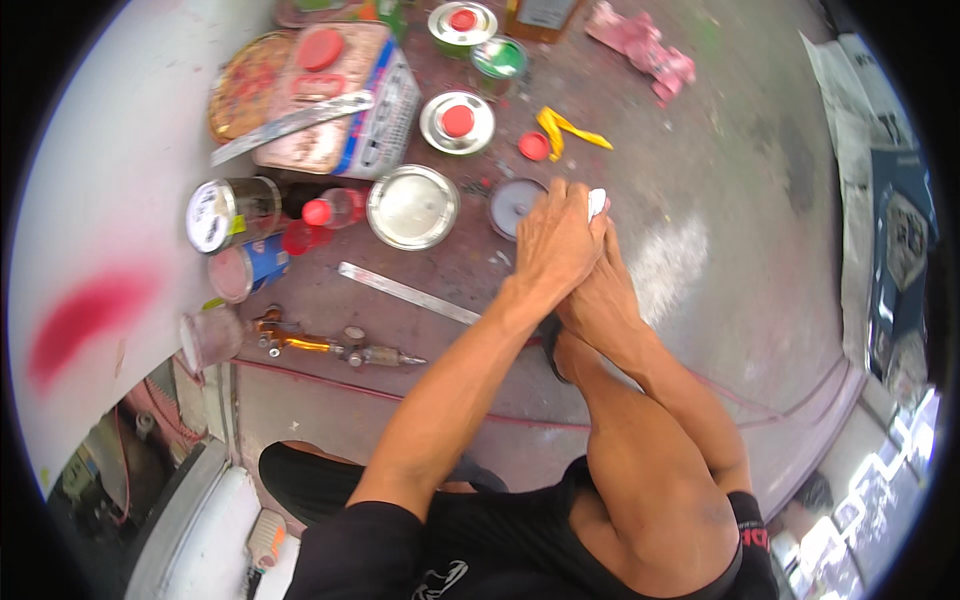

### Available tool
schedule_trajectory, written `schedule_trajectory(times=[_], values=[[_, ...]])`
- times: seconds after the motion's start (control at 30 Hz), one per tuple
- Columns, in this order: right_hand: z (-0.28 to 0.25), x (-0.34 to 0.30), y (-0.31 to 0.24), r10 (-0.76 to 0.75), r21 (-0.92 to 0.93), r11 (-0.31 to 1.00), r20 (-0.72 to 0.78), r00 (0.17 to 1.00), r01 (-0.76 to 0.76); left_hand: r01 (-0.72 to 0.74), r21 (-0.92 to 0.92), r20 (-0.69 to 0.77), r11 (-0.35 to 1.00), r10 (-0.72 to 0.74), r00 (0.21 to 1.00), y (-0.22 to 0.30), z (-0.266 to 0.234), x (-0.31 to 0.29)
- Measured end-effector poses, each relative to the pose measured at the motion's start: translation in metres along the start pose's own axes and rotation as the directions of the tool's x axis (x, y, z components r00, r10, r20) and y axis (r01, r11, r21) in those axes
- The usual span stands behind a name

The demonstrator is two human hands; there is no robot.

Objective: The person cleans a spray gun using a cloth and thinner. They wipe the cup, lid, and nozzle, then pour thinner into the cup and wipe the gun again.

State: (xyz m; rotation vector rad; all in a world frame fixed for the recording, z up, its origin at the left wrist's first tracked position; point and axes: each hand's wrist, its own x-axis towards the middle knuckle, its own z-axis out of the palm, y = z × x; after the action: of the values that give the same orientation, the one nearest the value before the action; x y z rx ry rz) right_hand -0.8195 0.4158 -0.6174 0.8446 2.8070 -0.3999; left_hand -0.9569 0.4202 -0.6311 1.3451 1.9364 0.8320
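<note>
My left hand (556,242) and my right hand (610,285) are pressed together over the floor, the left one lying over the right. Both are closed, with fingers curled. A small white piece (597,203), perhaps cloth or paper, pokes out at the fingertips; its kind and which hand grips it are hard to make out. Just left of the fingers stands a round cup of grey liquid (512,207), partly covered by my left hand. Beyond lie a red cap (534,146) and a torn yellow strip (556,132).
Left of the cup stands a lidded tin (412,207). Red-capped tins (457,122) and a paint-stained box (330,95) are farther back. A metal strip (410,293) and an orange spray gun (330,343) lie nearer. A pink rag (640,50) lies far right.
</note>
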Motion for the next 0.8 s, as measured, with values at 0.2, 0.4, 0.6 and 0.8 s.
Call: schedule_trajectory(times=[0.2, 0.4, 0.6, 0.8], values=[[-0.055, 0.007, -0.006, 0.006, 0.561, 0.820, -0.200, 0.980, 0.110, 0.587, -0.750, 0.387, 0.305, -0.517, 0.764, -0.022, -0.014, 0.031], [-0.063, 0.014, 0.011, -0.054, 0.366, 0.925, -0.149, 0.987, 0.106, 0.398, -0.903, 0.334, 0.163, -0.320, 0.887, -0.039, -0.055, 0.005], [-0.054, 0.019, 0.006, -0.224, 0.058, 0.973, 0.005, 0.975, 0.223, 0.186, -0.129, -0.090, 0.974, -0.198, 0.976, -0.002, -0.037, 0.010], [-0.073, 0.021, -0.004, -0.255, 0.058, 0.963, -0.115, 0.960, 0.262, 0.439, -0.898, 0.373, -0.017, -0.558, 0.741, -0.049, -0.075, 0.028]])
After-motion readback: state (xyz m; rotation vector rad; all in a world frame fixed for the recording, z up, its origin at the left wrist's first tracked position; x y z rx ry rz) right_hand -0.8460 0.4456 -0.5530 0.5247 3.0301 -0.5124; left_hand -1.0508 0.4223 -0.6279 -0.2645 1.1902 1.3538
